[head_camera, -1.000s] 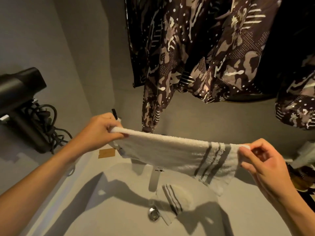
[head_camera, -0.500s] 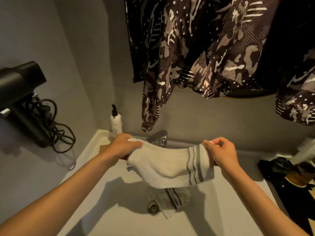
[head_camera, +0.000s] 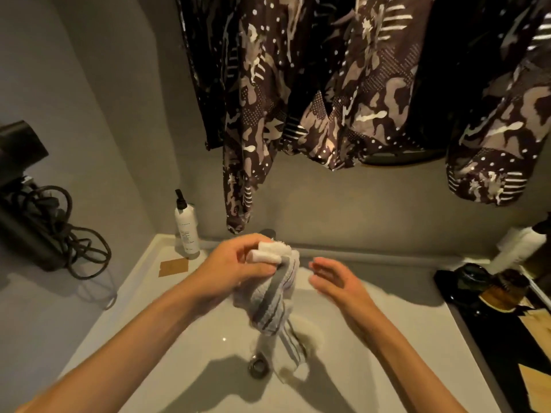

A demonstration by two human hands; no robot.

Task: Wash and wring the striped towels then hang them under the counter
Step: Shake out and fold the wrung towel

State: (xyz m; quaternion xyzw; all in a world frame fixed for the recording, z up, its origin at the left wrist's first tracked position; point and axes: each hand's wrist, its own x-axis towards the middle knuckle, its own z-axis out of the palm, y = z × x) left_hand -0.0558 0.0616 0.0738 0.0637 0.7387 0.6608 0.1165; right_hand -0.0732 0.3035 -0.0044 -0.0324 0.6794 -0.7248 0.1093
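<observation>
A white towel with grey stripes (head_camera: 272, 296) hangs bunched from my left hand (head_camera: 235, 268), which grips its upper end above the sink basin (head_camera: 167, 338). My right hand (head_camera: 334, 281) is just to the right of the towel, fingers apart and holding nothing. A second striped towel (head_camera: 293, 342) lies crumpled in the basin by the drain (head_camera: 258, 365), partly hidden behind the hanging one. The faucet (head_camera: 268, 233) peeks out behind my left hand.
A white pump bottle (head_camera: 187, 228) stands at the sink's back left corner beside a tan card (head_camera: 173, 266). A black hair dryer with coiled cord (head_camera: 38, 234) hangs on the left wall. Patterned garments (head_camera: 313, 93) hang above. Dark items and a paper roll (head_camera: 518, 248) crowd the right counter.
The towel was stretched flat between both hands, then lowered. Now my right hand has let go and the towel hangs gathered from my left hand alone.
</observation>
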